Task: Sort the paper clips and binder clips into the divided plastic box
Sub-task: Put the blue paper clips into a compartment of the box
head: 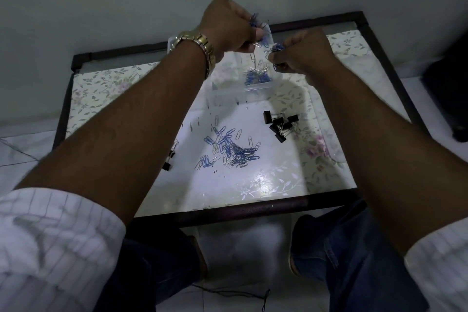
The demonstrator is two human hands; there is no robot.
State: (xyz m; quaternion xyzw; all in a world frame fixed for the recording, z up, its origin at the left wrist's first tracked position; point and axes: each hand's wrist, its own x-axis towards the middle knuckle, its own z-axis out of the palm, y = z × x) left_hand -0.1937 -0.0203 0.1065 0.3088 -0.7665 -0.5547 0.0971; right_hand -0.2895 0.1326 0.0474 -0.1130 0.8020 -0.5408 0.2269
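Head view: both hands (228, 24) clutching paper clips (260, 33) above plastic box (243, 90).

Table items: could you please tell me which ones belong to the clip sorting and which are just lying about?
Part of the job:
- left hand and right hand, each holding paper clips
- plastic box
- loose paper clips
- binder clips

Just lying about:
- wristwatch
- black cord on the floor

Blue and silver paper clips (233, 151), black binder clips (279, 124), floral tabletop (106, 83).
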